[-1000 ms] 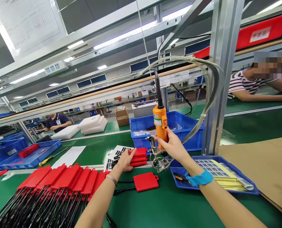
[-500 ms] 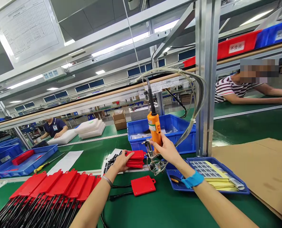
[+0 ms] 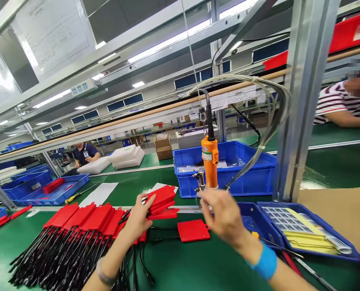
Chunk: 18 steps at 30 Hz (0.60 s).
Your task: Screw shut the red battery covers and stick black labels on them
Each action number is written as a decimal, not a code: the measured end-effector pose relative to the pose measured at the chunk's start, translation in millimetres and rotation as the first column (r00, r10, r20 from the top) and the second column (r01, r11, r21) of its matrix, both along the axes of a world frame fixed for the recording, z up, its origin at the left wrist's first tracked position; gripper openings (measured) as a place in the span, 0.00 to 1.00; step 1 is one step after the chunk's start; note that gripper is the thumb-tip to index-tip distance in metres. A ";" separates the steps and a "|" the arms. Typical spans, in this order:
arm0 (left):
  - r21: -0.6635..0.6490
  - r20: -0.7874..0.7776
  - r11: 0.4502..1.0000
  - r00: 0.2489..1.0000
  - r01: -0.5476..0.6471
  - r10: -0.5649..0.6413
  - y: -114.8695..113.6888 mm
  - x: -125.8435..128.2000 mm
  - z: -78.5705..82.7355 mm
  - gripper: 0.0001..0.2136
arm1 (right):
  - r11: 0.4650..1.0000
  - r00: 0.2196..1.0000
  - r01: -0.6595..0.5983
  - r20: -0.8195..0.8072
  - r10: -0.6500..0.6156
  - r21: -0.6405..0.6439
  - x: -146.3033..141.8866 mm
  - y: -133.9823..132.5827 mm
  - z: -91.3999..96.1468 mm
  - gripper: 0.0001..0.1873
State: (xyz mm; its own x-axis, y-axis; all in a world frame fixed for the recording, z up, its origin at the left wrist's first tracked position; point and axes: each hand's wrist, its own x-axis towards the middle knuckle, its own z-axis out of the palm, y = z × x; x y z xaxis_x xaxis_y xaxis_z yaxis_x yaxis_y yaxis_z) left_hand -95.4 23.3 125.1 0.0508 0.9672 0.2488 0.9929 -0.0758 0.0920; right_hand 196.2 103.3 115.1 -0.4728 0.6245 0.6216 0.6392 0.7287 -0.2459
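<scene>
My left hand [image 3: 137,220] grips the near end of a small stack of red plates [image 3: 162,199], whose top pieces are tilted up. A single red plate [image 3: 193,230] with a black cable lies flat on the green belt between my hands. Just under the hanging orange electric screwdriver [image 3: 210,161] is my right hand [image 3: 225,214], blurred by motion, with a blue wristband. Its fingertips are close to the tool's lower end, and I cannot make out whether they touch it. A long row of red plates with black cables [image 3: 85,218] lies to the left.
Behind the screwdriver stands a blue bin [image 3: 252,178]. At the right are a blue tray of label sheets [image 3: 295,226], cardboard [image 3: 343,206] and a metal post [image 3: 304,101]. A yellow-handled screwdriver [image 3: 73,197] and a blue tray [image 3: 46,192] lie left. Two other people work across the line.
My right hand has dropped from the screwdriver's orange body to below it. My left hand has tilted up the stack's top plates. The camera has shifted.
</scene>
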 end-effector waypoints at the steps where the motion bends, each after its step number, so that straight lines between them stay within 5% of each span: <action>1: 0.037 0.060 0.998 0.997 -0.043 0.040 -19.4 -3.0 -0.5 0.46 | 0.996 0.990 -0.087 0.109 0.090 -0.030 -11.4 -10.4 -14.4 0.17; 3: 0.103 0.139 0.987 0.984 -0.124 0.109 -56.7 -6.5 -5.3 0.46 | 0.979 0.937 -0.166 0.292 0.194 -0.119 -36.7 -23.4 -41.2 0.21; 5: 0.156 0.189 0.969 0.969 -0.190 0.160 -90.7 -6.9 -16.0 0.46 | 0.971 0.874 -0.139 0.437 0.211 -0.192 -59.9 -24.9 -59.9 0.36; 9: 0.175 0.340 0.954 0.924 -0.245 0.175 -144.7 -0.5 -50.2 0.44 | 0.962 0.774 -0.092 0.590 0.231 -0.256 -77.8 -20.7 -66.4 0.40; 14: -0.003 0.529 0.969 0.822 -0.245 0.210 -169.0 17.7 -86.8 0.44 | 0.926 0.672 -0.226 0.640 0.372 -0.301 -19.8 -47.6 -77.3 0.36; 18: -0.136 0.562 0.960 0.779 -0.244 0.277 -146.4 56.8 -99.4 0.48 | 0.889 0.753 -0.391 0.473 0.458 -0.239 55.0 -75.5 -118.7 0.29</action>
State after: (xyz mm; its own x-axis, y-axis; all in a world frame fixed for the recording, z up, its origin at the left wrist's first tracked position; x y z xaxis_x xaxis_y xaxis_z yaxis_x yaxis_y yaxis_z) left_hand -38.5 -123.1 25.7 -0.3399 0.9351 0.1004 0.7389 0.1995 0.6436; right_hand 251.2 27.8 -3.6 -0.9293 0.3355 0.1545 0.3266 0.9417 -0.0807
